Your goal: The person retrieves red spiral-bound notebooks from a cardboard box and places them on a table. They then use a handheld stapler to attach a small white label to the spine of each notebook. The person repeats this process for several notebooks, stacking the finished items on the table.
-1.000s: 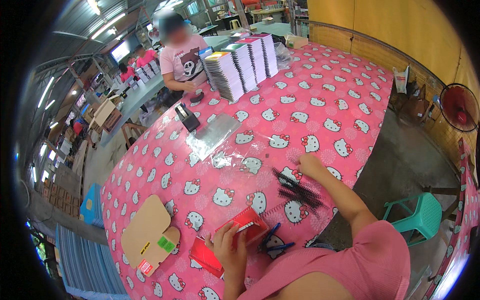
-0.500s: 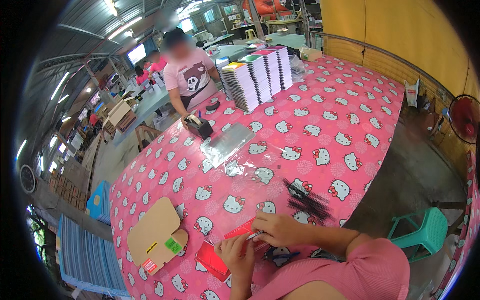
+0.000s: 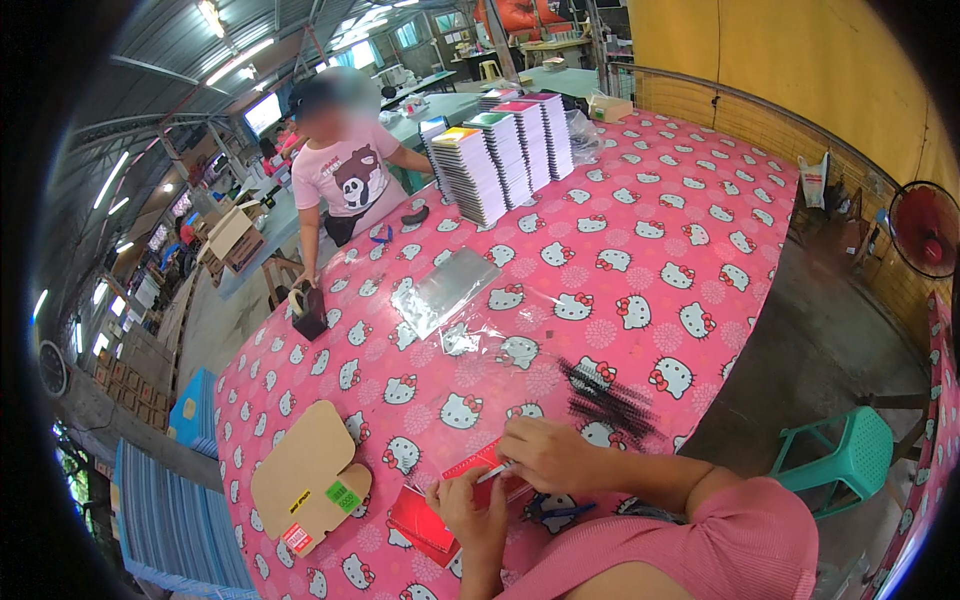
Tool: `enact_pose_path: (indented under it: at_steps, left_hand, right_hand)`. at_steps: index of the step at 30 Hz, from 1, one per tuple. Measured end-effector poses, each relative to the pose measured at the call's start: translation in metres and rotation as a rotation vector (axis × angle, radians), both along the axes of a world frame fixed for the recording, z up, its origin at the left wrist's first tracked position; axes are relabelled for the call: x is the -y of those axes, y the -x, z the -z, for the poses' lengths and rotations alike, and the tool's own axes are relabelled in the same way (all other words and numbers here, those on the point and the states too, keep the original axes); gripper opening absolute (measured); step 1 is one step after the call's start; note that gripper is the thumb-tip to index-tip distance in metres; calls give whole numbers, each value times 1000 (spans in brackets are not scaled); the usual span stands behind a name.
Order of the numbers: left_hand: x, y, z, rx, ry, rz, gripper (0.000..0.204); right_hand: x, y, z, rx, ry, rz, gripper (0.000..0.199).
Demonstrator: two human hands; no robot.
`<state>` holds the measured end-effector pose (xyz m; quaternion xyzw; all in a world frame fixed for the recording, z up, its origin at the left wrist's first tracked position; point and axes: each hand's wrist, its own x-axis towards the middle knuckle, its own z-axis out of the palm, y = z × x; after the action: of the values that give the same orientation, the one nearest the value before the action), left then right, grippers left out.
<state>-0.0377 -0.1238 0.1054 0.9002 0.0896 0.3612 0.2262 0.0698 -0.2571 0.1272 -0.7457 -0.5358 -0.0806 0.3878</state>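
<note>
Low in front of me, my left hand [image 3: 470, 512] and my right hand [image 3: 548, 455] are close together, fingers closed. Between their fingertips they pinch a thin pale strip [image 3: 491, 473], too small to name surely. It lies over a red cover [image 3: 470, 460] with a row of small holes along its edge. Another red cover [image 3: 418, 515] sits partly under my left hand. A bundle of black spiral binding coils [image 3: 608, 400] lies beyond my right hand. Near my right wrist is a blue-handled tool [image 3: 565, 511], partly hidden by my arm.
Brown die-cut cardboard [image 3: 305, 480] lies at left, clear plastic sheets [image 3: 450, 288] mid-table. Stacks of spiral notebooks [image 3: 480, 175] stand at the far side. Across the table a co-worker [image 3: 345, 175] has a hand on a black tape dispenser [image 3: 309, 312]. A green stool [image 3: 850, 455] stands at right.
The co-worker has slid the tape dispenser leftward to the table's edge and reached the other arm toward the notebook stacks. My hands stay nearly in place over the red covers.
</note>
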Motion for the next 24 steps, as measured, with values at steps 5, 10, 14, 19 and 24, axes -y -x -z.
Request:
enact_pose_path:
  at_steps: [5,10,14,19,24]
  left_hand:
    - [0,-1,-1,14,37,44,21]
    - [-5,6,0,23,52,49,21]
    - [-3,1,0,16,72,75,20]
    - [-3,6,-2,2,57,54,24]
    - [1,-2,-1,-52,130,73,38]
  right_hand:
    - [3,-1,-3,5,49,-28,12]
    - [20,-3,-34,-9,6,73,16]
    - [3,-8,-41,-95,598,-136,24]
    - [4,-12,-36,-120,521,-171,29]
    - [-5,-16,-35,-224,783,-196,34]
